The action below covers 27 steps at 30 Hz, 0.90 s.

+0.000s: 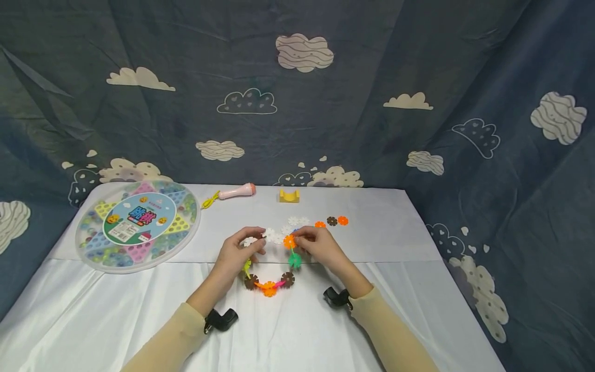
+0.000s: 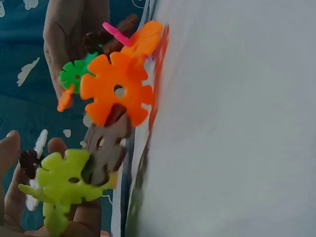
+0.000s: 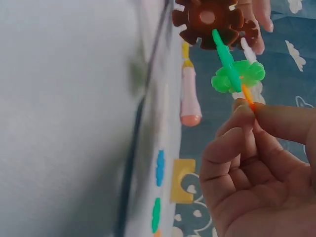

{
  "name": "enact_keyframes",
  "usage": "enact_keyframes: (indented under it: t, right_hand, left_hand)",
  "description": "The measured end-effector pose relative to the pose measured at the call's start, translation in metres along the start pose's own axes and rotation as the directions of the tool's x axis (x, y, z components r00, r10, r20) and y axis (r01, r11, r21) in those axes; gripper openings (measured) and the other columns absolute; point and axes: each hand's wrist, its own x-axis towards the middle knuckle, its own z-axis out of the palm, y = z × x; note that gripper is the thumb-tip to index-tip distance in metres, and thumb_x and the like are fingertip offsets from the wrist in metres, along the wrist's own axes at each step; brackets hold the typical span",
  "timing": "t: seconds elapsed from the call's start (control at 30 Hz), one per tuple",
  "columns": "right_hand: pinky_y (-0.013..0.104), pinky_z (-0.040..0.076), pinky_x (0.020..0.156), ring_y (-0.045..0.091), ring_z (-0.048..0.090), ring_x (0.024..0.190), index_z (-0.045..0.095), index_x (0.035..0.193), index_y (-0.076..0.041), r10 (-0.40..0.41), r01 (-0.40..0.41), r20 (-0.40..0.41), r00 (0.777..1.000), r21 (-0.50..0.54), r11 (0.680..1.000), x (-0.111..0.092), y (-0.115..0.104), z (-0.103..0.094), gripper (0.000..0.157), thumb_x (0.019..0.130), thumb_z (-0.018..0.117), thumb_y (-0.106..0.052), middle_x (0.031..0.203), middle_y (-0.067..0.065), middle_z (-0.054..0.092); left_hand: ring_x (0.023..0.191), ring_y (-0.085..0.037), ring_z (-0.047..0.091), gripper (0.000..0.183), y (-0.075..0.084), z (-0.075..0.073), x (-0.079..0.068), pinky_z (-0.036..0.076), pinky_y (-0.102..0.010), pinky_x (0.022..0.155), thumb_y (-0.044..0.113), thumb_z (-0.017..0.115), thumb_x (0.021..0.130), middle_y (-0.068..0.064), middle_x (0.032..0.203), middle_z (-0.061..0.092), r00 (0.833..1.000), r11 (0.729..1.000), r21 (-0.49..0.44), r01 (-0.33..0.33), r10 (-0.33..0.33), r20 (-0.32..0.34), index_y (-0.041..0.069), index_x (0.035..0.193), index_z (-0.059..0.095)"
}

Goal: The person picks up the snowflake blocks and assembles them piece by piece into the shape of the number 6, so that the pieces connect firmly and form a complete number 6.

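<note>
A curved chain of slotted plastic flower discs hangs between my two hands, with an orange disc [image 1: 269,289] and brown discs along its low part. My right hand [image 1: 321,248] pinches the orange end disc [image 1: 289,241] between thumb and forefinger; a green disc [image 1: 295,260] joins on below it. At the other end, my left hand [image 1: 237,253] curls its thumb and fingers around the chain's end. Yellow-green discs [image 2: 69,177] lie before its palm, with a small brown disc [image 2: 29,163] and a white disc [image 2: 39,143] between thumb and fingers.
Loose white discs [image 1: 304,221], orange discs [image 1: 343,220] and a brown disc [image 1: 332,221] lie beyond the hands. Farther back are a pink flashlight-like toy [image 1: 237,191] and a yellow block [image 1: 289,196]. A round board-game case [image 1: 192,243] lies at left.
</note>
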Motion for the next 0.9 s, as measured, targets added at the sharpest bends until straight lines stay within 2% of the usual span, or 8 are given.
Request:
enact_keyframes:
  t: [0.13,0.23,0.43,0.6,0.8,0.9]
  right_hand:
    - [0.026,0.050,0.069,0.020,0.063,0.081,0.079,0.117,-0.010,-0.017,0.017,-0.020,1.000,0.028,0.999,-0.002,-0.005,-0.008,0.018,0.104,0.070,-0.018,0.096,0.009,0.075]
    - [0.027,0.049,0.068,0.027,0.063,0.083,0.079,0.117,-0.010,-0.030,0.032,-0.038,0.999,0.048,0.998,-0.005,-0.009,-0.013,0.018,0.103,0.070,-0.019,0.097,0.009,0.075]
    - [0.034,0.053,0.069,0.032,0.064,0.085,0.079,0.117,-0.008,-0.070,0.071,-0.029,0.997,0.044,0.997,-0.007,-0.013,-0.015,0.020,0.104,0.069,-0.019,0.100,0.010,0.076]
    - [0.032,0.051,0.068,0.027,0.064,0.084,0.079,0.118,-0.012,-0.064,0.065,-0.005,0.998,0.020,0.998,-0.007,-0.010,-0.012,0.020,0.105,0.069,-0.022,0.097,0.008,0.074]
    - [0.027,0.047,0.063,0.036,0.064,0.086,0.080,0.117,-0.012,-0.058,0.059,-0.022,0.998,0.023,0.998,-0.006,-0.009,-0.011,0.019,0.104,0.069,-0.021,0.092,0.007,0.072]
    - [0.026,0.046,0.062,0.036,0.065,0.086,0.080,0.117,-0.012,-0.055,0.055,-0.021,0.998,0.024,0.998,-0.006,-0.009,-0.011,0.019,0.104,0.069,-0.022,0.092,0.007,0.072]
  left_hand:
    - [0.085,-0.025,0.075,0.045,0.002,0.000,0.000,0.059,-0.024,0.073,0.022,0.077,0.099,-0.007,0.123,0.064,0.998,0.998,0.012,-0.066,0.066,0.016,0.020,0.142,0.066]
    - [0.086,-0.030,0.073,0.043,0.003,0.000,-0.001,0.059,-0.023,0.073,0.020,0.074,0.101,-0.009,0.126,0.063,0.996,0.996,0.022,-0.090,0.090,0.020,0.020,0.143,0.067]
    - [0.088,-0.020,0.072,0.044,0.004,0.004,-0.002,0.059,-0.022,0.073,0.014,0.065,0.106,-0.019,0.138,0.063,0.994,0.994,0.025,-0.102,0.100,0.051,0.017,0.149,0.056]
    - [0.087,-0.017,0.067,0.047,0.005,0.008,-0.004,0.056,-0.021,0.073,0.014,0.063,0.107,-0.018,0.134,0.063,0.995,0.993,0.071,-0.090,0.087,0.040,0.021,0.153,0.054]
    - [0.085,-0.017,0.060,0.049,0.005,0.011,-0.006,0.053,-0.019,0.070,0.008,0.064,0.102,-0.012,0.134,0.061,0.994,0.987,0.117,-0.112,0.113,0.000,0.022,0.148,0.057]
    - [0.082,-0.016,0.058,0.047,0.003,0.012,-0.006,0.051,-0.019,0.068,0.007,0.063,0.102,-0.012,0.132,0.061,0.993,0.984,0.132,-0.118,0.120,-0.005,0.022,0.146,0.059]
